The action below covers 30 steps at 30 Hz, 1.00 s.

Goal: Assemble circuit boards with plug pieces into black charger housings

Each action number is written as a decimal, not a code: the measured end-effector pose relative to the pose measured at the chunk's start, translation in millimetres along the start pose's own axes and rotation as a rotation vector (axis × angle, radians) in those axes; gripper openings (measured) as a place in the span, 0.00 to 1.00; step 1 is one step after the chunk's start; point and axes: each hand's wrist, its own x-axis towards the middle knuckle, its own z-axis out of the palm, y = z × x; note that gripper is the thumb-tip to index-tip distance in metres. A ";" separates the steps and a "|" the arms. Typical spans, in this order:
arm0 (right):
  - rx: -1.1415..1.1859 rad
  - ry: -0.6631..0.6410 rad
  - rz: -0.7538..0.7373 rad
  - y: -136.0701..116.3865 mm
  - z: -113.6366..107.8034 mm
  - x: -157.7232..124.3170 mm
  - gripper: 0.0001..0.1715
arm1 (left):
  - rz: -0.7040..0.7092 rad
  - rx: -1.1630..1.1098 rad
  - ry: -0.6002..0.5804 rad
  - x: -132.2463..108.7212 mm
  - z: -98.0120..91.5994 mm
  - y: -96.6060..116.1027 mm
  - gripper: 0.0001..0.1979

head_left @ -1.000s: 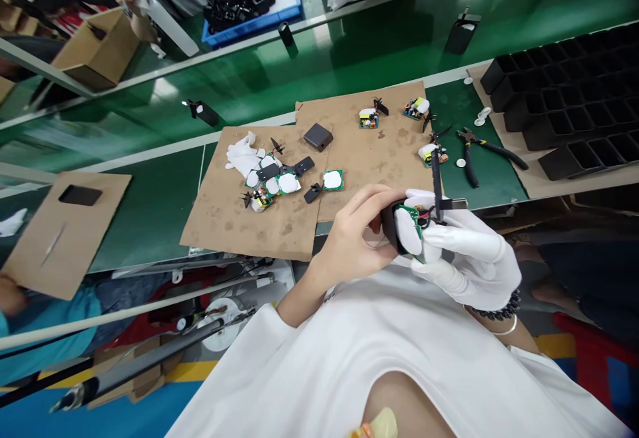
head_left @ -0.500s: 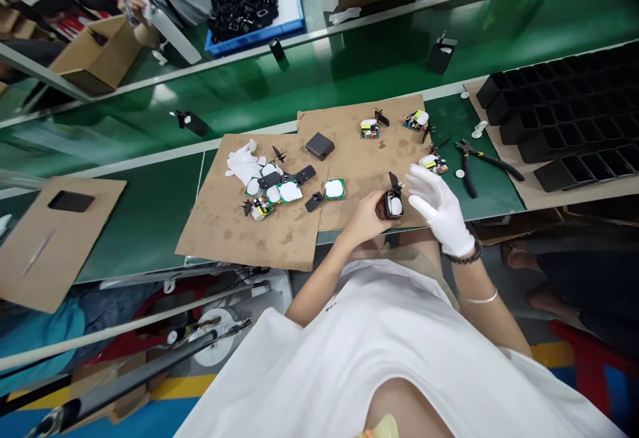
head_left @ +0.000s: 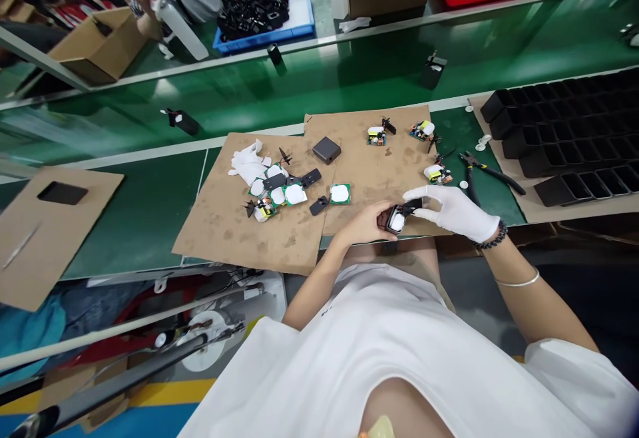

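Observation:
My bare left hand (head_left: 368,223) is wrapped round a small black plastic housing (head_left: 397,220) at the front edge of the cardboard. A white-faced part shows in the housing's open end. My right hand (head_left: 456,212), in a white glove, pinches a small black plastic piece (head_left: 412,205) right beside that opening. Whether wires join the piece to the housing is too small to tell. Left of my hands lies a green circuit board (head_left: 340,193) with a white pad, near a black flat piece (head_left: 319,205). Past my right hand is a small circuit assembly (head_left: 438,173) with white and yellow parts.
Pliers (head_left: 469,175) lie right of the cardboard mat (head_left: 279,245), before rows of black housings (head_left: 564,188). A closed black case (head_left: 327,150), a white glove (head_left: 247,162) and piled boards lie on the mat. Black units stand on the green belt (head_left: 309,92); a person works beyond.
My right hand has come down and left from beside the housing, its fingers closing on the black piece. The housing has tilted in my left hand. The camera view has shifted slightly.

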 end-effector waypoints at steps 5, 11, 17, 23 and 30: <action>0.319 0.240 0.221 -12.4 10.9 -18.7 0.18 | -0.007 0.058 0.215 -5.5 19.6 8.5 0.35; 0.486 0.634 0.357 -34.4 59.0 -28.6 0.17 | -0.059 0.175 0.378 -11.2 47.2 11.3 0.41; 0.455 0.748 0.329 -35.0 89.6 -26.5 0.15 | 0.087 0.311 0.320 -16.6 50.2 3.9 0.33; 0.187 0.616 0.418 -28.5 87.0 -33.4 0.15 | 0.050 0.303 0.307 -15.7 47.9 5.9 0.29; -0.619 0.743 0.120 -24.0 92.1 -41.0 0.17 | 0.021 0.237 0.344 -14.9 47.2 10.1 0.29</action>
